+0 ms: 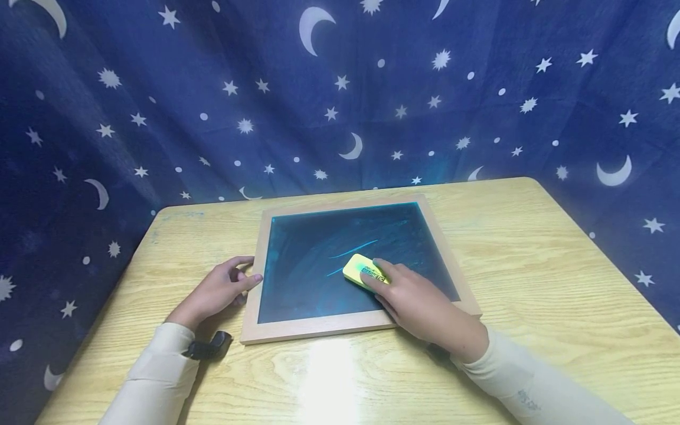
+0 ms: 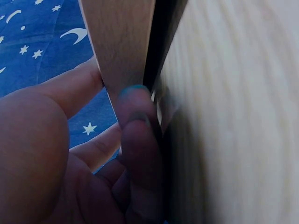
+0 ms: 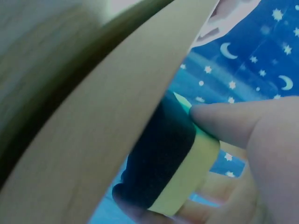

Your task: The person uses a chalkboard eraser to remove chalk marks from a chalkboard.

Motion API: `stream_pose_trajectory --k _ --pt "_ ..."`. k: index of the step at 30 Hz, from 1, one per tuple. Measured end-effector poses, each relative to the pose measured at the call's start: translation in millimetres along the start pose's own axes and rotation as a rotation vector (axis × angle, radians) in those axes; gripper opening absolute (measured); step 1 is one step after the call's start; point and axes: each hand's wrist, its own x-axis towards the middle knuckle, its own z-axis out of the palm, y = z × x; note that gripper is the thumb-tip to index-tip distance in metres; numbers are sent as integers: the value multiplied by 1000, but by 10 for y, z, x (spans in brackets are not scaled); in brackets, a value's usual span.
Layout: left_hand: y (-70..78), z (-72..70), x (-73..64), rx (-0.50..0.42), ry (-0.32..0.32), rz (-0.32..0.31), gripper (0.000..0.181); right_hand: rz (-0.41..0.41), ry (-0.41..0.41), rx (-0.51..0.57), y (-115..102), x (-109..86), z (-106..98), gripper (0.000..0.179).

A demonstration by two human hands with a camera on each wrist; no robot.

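Note:
A small chalkboard (image 1: 297,283) with a pale wooden frame lies on the table, two blue chalk strokes and faint smears on its dark surface. My left hand (image 1: 225,289) grips the frame's left edge; in the left wrist view the fingertips (image 2: 135,100) sit right against the frame's side (image 2: 119,42). Over the lower middle of the board, my right hand (image 1: 419,298) holds a yellow magnetic eraser (image 1: 357,267) between thumb and fingers. The eraser's dark felt side (image 3: 163,149) shows in the right wrist view, tilted beside the frame. Part of the chalk strokes is hidden under the eraser.
The light wood table (image 1: 531,254) has rounded far corners and a faint blue smudge (image 1: 180,215) at its far left. Behind it hangs a blue curtain (image 1: 372,100) with moons and stars. A black strap mount (image 1: 209,348) is on the left wrist.

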Motion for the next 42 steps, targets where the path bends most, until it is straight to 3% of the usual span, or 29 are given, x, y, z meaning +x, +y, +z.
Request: stream_pose_trajectory --k 9,17,23,28,36,42 --pt "3 7 3 8 4 1 76 -102 -24 37 -161 -40 -22 43" --pt "3 4 1 14 8 -3 76 -129 -52 63 -181 -43 -24 46" --pt "-4 3 6 10 6 6 75 -83 -62 116 -148 -25 -14 44" --pt "-9 1 6 -1 -1 14 75 -56 -22 92 -119 -1 33 44" --pt "-6 6 7 2 -3 9 76 131 16 34 -10 50 90 42" --pt "-14 9 8 -6 -3 18 76 210 11 -24 99 54 86 41"
